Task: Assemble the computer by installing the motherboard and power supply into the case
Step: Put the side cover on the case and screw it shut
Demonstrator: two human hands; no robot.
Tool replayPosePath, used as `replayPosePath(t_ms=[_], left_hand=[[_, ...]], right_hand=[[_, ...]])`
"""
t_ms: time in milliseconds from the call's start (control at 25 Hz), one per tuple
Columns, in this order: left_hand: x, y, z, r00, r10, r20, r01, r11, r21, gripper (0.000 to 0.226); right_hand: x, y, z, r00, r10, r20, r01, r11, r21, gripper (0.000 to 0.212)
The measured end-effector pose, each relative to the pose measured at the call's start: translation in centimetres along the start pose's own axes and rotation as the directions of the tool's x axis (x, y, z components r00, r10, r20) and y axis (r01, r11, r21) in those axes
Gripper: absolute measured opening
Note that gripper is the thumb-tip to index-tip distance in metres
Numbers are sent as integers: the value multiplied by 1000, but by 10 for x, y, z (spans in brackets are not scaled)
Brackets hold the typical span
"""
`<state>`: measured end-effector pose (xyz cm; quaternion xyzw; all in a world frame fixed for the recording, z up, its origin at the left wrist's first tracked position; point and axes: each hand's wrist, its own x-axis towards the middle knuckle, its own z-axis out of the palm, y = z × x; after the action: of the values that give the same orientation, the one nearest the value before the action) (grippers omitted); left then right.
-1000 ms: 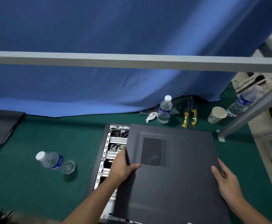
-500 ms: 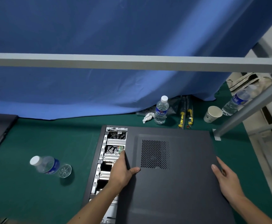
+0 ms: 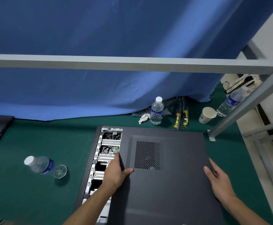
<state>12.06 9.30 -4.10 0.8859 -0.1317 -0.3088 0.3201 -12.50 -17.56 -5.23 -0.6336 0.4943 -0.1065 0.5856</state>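
Note:
A dark grey side panel (image 3: 178, 184) with a perforated vent lies flat over the black computer case (image 3: 90, 159), which lies on its side on the green table. A strip of the case's interior shows at its left: metal bays, black fan blades and a small green board. My left hand (image 3: 116, 172) grips the panel's left edge, thumb on top and fingers under it. My right hand (image 3: 218, 181) holds the panel's right edge, thumb on top. The motherboard and power supply are hidden under the panel.
A water bottle (image 3: 41, 164) lies on its side to the left. Behind the case stand a bottle (image 3: 156, 111), a crumpled tissue (image 3: 144, 118), yellow-handled screwdrivers (image 3: 180, 117), a paper cup (image 3: 207, 114) and another bottle (image 3: 230, 101). A grey metal frame bar (image 3: 132, 63) crosses overhead.
The panel has settled lower and flatter over the case while both hands keep their hold on its edges. The view has shifted slightly.

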Motion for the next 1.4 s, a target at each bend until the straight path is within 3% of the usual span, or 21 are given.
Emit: replayPosePath(t_ms=[320, 560, 1080, 1400], left_hand=[[0, 7, 1, 999, -52, 0, 52, 998, 21, 79], [3, 3, -3, 998, -63, 13, 62, 998, 23, 61], [4, -3, -7, 999, -26, 30, 26, 1000, -9, 69], [3, 8, -1, 999, -41, 22, 40, 997, 62, 76]], right_hand=[[4, -1, 2, 1000, -1, -21, 0, 1000, -17, 48], [2, 0, 10, 999, -4, -52, 2, 1000, -22, 47], [1, -6, 12, 998, 10, -55, -10, 1000, -2, 44], [-1, 0, -3, 1000, 23, -20, -23, 999, 38, 47]])
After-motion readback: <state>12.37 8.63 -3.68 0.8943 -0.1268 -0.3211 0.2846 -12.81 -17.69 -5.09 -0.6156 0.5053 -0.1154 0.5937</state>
